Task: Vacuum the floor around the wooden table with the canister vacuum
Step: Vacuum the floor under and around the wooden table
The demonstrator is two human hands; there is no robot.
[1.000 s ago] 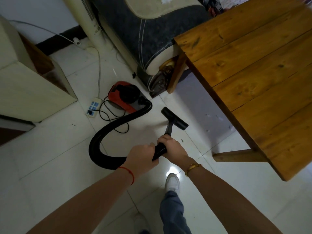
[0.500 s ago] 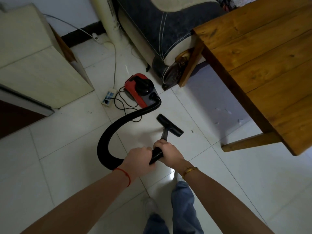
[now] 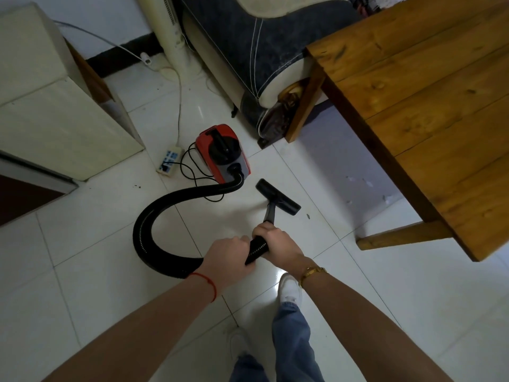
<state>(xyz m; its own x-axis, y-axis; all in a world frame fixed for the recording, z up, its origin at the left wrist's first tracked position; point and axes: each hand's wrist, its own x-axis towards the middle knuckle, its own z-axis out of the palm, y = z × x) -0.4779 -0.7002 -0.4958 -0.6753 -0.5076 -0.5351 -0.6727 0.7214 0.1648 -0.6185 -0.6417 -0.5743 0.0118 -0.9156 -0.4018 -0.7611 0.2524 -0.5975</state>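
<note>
A red and black canister vacuum [image 3: 222, 153] sits on the white tiled floor left of the wooden table [image 3: 429, 106]. Its black ribbed hose [image 3: 154, 219] loops left and back to my hands. My left hand [image 3: 227, 257] is closed around the hose end, and my right hand [image 3: 275, 242] grips the hose just ahead of it, behind the short wand. The black floor nozzle [image 3: 278, 197] rests on the tiles in front of the table's near corner. A dark speck [image 3: 308, 216] lies right of the nozzle.
A white power strip [image 3: 170, 160] with cords lies left of the canister. A dark sofa [image 3: 264, 51] and a white fan column [image 3: 170, 31] stand behind. A pale cabinet [image 3: 55, 106] fills the left. My white shoe [image 3: 289, 289] is below my hands.
The view has shifted, so the table sits further right and lower in frame. The nozzle stays on the tiles near the canister, and both hands keep their grip on the hose.
</note>
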